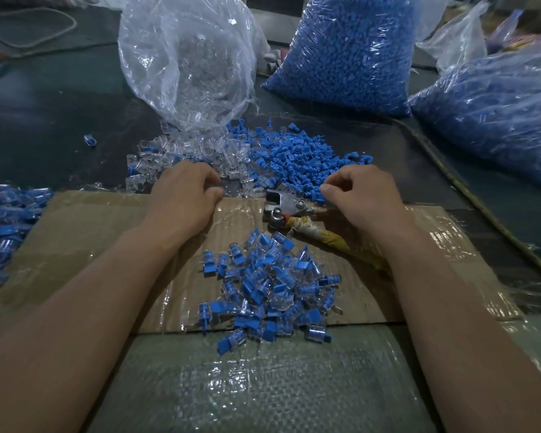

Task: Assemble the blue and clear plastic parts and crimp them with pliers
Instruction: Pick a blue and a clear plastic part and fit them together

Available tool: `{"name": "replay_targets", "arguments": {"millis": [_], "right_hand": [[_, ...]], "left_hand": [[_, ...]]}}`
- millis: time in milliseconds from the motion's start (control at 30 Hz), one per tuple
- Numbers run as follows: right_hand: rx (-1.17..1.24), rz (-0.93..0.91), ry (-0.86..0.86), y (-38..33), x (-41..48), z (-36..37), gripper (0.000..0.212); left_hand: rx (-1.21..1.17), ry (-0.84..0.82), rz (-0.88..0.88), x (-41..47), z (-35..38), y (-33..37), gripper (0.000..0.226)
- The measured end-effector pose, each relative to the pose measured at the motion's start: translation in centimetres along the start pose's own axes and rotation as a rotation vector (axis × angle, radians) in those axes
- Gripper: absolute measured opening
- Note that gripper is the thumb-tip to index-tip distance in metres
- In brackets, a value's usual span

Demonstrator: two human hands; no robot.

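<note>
A: Both hands are at the loose stock. The left hand [185,195] curls over the near edge of the clear parts [194,157], knuckles up, fingertips hidden. I cannot tell if it holds one.

B: Same with the right hand [356,195]: thumb and forefinger are drawn together at the rim of the blue parts [294,154], but whether a piece is pinched between them is unclear.

A: And the pliers [281,207]?

B: They lie on the cardboard [75,245] between the hands, with the taped handle running under the right wrist.

A: The risks?

B: The two heaps touch and mix in the middle, so a blind grab could bring up the wrong part. That wrist could nudge the pliers into the assembled pieces [269,285] just below and scatter them.

A: Containers?

B: A slumped transparent bag [188,57] spills clear parts onto the tabletop. A tall bag [347,51] is packed with blue parts, and another blue-filled bag [497,120] sits right. More blue-and-clear pieces [7,223] lie far left.
</note>
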State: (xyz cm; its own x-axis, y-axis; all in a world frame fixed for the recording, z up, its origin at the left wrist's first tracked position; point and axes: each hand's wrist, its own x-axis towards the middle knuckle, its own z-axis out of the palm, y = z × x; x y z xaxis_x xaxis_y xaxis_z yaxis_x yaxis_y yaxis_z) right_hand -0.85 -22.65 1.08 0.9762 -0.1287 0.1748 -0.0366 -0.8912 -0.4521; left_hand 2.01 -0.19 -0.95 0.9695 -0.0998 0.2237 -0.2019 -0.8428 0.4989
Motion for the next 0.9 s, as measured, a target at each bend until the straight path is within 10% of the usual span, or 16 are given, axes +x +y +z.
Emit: {"name": "replay_targets", "arguments": {"millis": [367,900], "right_hand": [[-0.116,-0.014,-0.068,0.1,0.7,0.6,0.013],[0.032,-0.095,0.115,-0.1,0.0,-0.5,0.013]], "left_hand": [[-0.707,0.092,-0.151,-0.6,-0.3,0.5,0.012],[-0.9,-0.134,-0.148,-2.0,-1.4,2.6,0.01]]}}
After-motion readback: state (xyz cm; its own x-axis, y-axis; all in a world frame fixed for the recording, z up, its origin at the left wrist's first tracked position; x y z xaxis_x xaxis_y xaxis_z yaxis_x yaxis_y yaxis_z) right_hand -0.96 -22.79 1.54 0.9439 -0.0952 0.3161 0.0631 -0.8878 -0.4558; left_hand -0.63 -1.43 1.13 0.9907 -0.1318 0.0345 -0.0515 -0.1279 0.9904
